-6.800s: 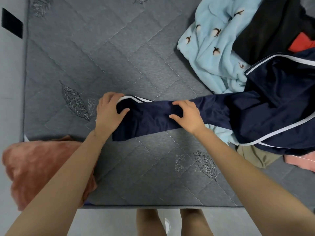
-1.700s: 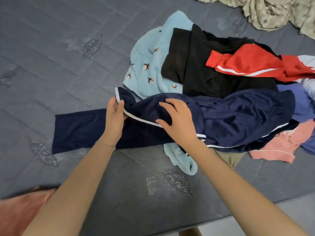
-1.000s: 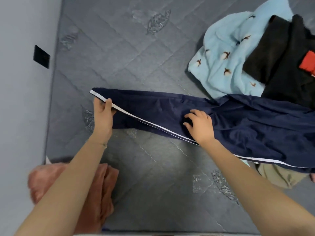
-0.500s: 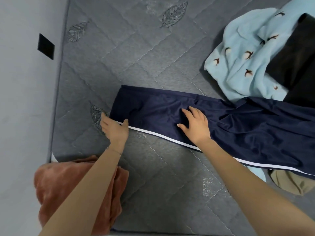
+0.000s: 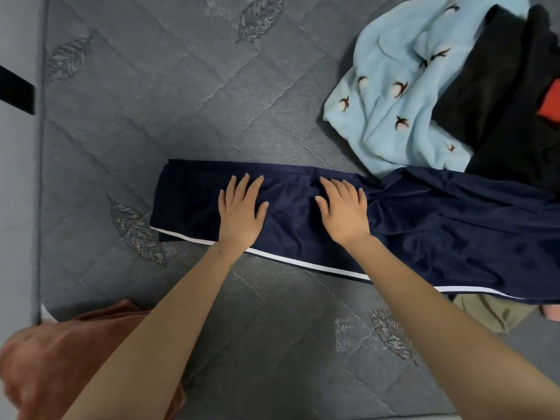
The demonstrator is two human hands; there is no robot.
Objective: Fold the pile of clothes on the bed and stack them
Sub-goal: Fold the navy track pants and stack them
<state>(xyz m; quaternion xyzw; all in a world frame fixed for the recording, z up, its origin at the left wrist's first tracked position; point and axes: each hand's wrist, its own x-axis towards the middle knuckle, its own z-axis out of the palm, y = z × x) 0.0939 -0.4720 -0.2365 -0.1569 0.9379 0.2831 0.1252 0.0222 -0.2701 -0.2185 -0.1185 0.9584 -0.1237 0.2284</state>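
My left hand (image 5: 241, 212) and right hand (image 5: 344, 209) lie flat, fingers straight, on the navy trousers (image 5: 424, 234) stretched across the mattress (image 5: 181, 101) — gripping nothing. The cloth looks thin, slippery, limp — I'd pinch the left hem to fold.

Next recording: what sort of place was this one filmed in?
Probably a bedroom at home: a grey quilted mattress sits against a wall, navy trousers are spread flat on it, and loose clothes are heaped beside them, including a light blue garment.
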